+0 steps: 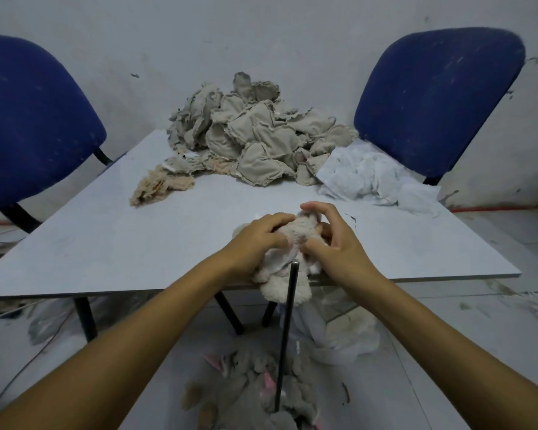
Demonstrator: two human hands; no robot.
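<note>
Left hand point(258, 240) and right hand point(333, 240) grip a fluffy cream plush skin point(295, 240).

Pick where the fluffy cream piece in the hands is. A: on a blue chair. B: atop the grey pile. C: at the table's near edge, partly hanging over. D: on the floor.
C: the left hand and right hand hold the fluffy cream piece at the near edge of the table, its lower end hanging below.

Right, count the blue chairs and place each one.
2. The left chair stands off the table's left side; the right chair behind its far right corner, beside the white cloth. None seems hidden.
</note>
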